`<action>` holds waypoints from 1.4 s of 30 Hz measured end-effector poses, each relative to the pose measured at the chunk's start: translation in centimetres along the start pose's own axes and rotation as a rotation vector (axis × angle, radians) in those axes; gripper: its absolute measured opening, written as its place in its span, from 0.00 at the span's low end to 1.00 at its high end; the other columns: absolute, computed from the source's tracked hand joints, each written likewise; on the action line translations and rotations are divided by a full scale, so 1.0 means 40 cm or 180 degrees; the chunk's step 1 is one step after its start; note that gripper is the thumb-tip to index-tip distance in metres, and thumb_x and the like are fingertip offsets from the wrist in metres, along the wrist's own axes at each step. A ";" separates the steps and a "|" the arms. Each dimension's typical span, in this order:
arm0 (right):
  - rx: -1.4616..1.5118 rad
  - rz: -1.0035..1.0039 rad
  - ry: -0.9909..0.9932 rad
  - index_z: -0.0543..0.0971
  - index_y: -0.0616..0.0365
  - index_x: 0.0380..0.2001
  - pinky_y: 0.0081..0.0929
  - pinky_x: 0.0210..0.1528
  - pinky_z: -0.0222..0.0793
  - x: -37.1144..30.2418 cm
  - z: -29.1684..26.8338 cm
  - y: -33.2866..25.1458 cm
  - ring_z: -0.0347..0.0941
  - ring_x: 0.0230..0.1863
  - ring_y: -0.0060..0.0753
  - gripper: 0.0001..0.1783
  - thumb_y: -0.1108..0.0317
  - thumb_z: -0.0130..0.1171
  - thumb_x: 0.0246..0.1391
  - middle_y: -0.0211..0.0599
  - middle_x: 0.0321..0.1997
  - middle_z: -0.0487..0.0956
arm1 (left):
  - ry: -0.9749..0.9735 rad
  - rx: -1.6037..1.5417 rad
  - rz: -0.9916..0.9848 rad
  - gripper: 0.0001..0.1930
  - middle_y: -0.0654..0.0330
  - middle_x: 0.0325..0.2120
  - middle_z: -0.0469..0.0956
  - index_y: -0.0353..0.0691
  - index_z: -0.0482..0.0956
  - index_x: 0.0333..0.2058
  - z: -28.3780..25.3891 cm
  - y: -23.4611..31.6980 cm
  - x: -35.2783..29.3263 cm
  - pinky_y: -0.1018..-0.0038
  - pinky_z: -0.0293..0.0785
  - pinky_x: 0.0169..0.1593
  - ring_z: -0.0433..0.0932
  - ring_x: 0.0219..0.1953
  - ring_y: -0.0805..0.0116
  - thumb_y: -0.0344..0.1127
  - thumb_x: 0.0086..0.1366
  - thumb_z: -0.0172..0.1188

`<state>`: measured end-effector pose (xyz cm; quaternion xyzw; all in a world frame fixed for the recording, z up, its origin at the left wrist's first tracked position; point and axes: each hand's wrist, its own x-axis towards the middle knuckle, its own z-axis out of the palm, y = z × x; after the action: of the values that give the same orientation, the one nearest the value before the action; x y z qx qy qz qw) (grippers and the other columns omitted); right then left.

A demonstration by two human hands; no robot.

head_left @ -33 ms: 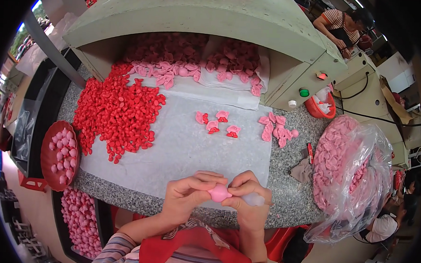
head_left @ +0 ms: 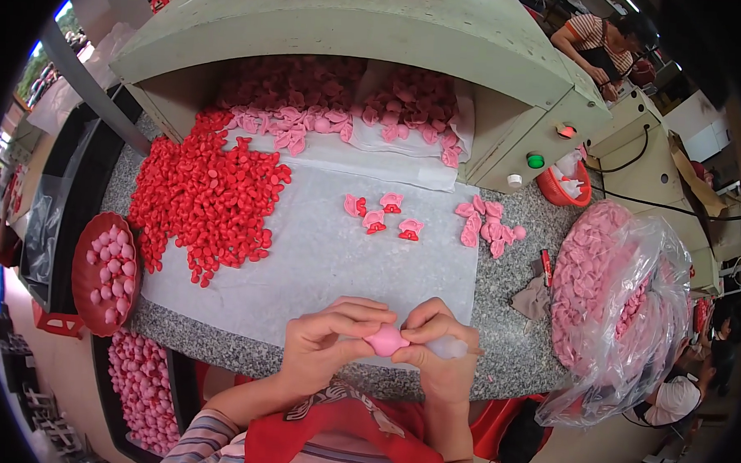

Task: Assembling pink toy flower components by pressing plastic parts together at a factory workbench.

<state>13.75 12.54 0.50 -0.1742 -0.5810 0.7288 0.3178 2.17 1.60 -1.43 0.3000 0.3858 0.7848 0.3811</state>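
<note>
Close to the table's front edge, a small pink rounded toy part [head_left: 386,340] is pinched between my two hands. My left hand [head_left: 328,344] grips its left side, thumb below and fingers above. The fingers of my right hand [head_left: 438,352] press on its pointed right end. Tucked in that same right hand is a small translucent squeeze bottle [head_left: 448,347]. Beyond my hands on the white sheet [head_left: 320,229] lie several pink pieces with red parts attached [head_left: 410,228]. To their right sits a small cluster of plain pink pieces [head_left: 495,230].
A heap of red parts [head_left: 209,198] covers the sheet's left side. Pink pieces fill the opening of a pale green machine [head_left: 339,24]. Left stands a red dish [head_left: 82,300] of pink balls; right, a plastic bag [head_left: 633,329] of pink pieces. Another person [head_left: 602,47] works at upper right.
My left hand and wrist have shifted very slightly left. Both hands keep their hold on the pink toy part, and the things on the table look the same.
</note>
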 end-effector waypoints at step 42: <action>-0.1414 -0.0894 0.0255 0.74 0.60 0.29 0.20 0.28 0.67 -0.002 0.024 -0.023 0.70 0.26 0.27 0.14 0.75 0.65 0.35 0.35 0.28 0.72 | 0.0042 -0.0584 -0.1244 0.20 0.57 0.31 0.70 0.32 0.67 0.36 -0.019 -0.023 0.035 0.74 0.71 0.40 0.72 0.35 0.66 0.36 0.49 0.63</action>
<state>13.44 11.90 1.64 -0.1860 -0.7321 0.5246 0.3926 1.21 2.86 -2.35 0.1784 0.3659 0.7297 0.5493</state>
